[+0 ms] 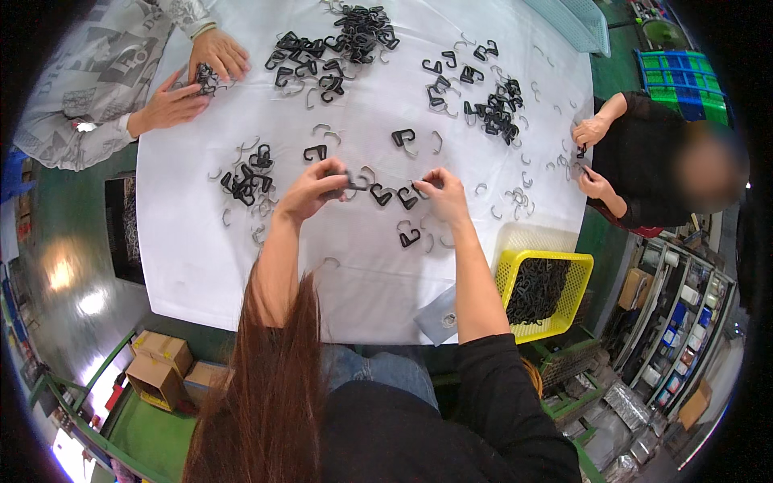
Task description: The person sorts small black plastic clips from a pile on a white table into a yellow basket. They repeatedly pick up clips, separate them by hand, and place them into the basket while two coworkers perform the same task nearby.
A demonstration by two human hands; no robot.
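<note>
My left hand [316, 193] is closed in a pinch over the white table, with a small black clip [354, 186], slightly blurred, at its fingertips. My right hand [443, 193] also pinches, and something small and dark shows at its fingertips; its shape is hidden. Between the hands lie one black loop-shaped clip [380, 194] and another black clip [407, 198] right by my right fingers. A further clip [409, 235] rests nearer to me, beside thin curved metal hooks. Beyond my hands are a black clip [315, 153] and one more clip [403, 138].
Piles of black clips [245, 179] and loose metal hooks [517, 201] spread over the white tabletop [193, 266]. A yellow basket [586, 282] of black parts stands at the right. Two co-workers' hands [217, 55] [594, 129] handle parts at far left and right. A pale blue basket [592, 28] sits at the back.
</note>
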